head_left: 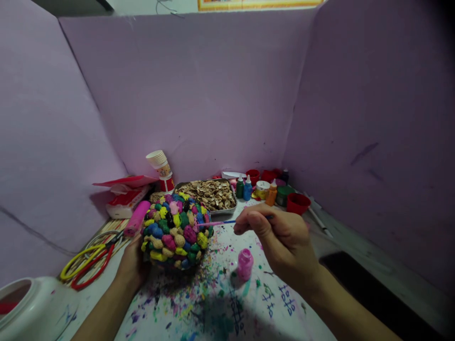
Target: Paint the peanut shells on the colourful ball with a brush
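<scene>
My left hand (133, 265) cups the lower left side of a rounded object covered in painted shells (176, 230), coloured yellow, pink, blue, green and black; its fingers are hidden behind the object. My right hand (280, 237) pinches a thin blue-handled paintbrush (227, 222), whose tip touches the object's right side. An open pink paint bottle (245, 263) stands on the paint-spattered table just below the right hand.
A metal tray (227, 209) of unpainted shells sits behind. Several paint bottles (248, 188) and red cups (297, 203) line the back right. Scissors (88, 259), a pink tube (136, 218), stacked paper cups (160, 166) and a white jar (35, 308) lie left. Purple boards surround the table.
</scene>
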### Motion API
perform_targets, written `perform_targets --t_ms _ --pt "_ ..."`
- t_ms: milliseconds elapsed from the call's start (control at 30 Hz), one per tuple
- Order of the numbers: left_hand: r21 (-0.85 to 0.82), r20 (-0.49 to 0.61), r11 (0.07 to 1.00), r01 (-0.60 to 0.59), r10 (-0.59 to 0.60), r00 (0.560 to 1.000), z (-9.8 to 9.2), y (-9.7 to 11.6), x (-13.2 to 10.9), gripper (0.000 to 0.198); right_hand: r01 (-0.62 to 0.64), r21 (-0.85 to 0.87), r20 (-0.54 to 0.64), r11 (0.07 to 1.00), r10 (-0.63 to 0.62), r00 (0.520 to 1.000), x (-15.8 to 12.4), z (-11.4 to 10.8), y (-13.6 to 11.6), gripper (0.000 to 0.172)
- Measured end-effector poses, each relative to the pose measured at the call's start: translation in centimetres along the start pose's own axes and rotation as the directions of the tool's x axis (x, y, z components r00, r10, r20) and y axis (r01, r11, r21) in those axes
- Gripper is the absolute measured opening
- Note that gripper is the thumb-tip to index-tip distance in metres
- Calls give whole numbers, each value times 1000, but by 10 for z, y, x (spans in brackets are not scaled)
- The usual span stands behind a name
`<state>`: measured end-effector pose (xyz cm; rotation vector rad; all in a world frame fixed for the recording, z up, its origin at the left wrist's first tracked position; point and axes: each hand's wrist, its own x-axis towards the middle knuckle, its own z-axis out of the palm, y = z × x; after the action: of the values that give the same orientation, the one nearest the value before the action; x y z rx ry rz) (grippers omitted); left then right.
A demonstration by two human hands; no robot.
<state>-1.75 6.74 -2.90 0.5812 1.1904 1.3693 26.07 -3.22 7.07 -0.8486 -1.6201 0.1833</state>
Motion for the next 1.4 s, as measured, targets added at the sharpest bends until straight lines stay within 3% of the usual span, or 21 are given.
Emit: perform_targets --t_ms 400,733,1400 --pt "-9 -19 1000 21 -21 1000 6 4 -5 43 37 -23 15 999 -37 999 1 -1 -2 27" --pt "30 14 999 -13 12 1000 -5 -1 4 42 29 29 15 999 -29 999 -2 2 -1 26" --pt "-11 -7 1000 -22 22 1000 4 2 -5 45 45 -29 -12 999 -45 999 -1 -2 0 27"
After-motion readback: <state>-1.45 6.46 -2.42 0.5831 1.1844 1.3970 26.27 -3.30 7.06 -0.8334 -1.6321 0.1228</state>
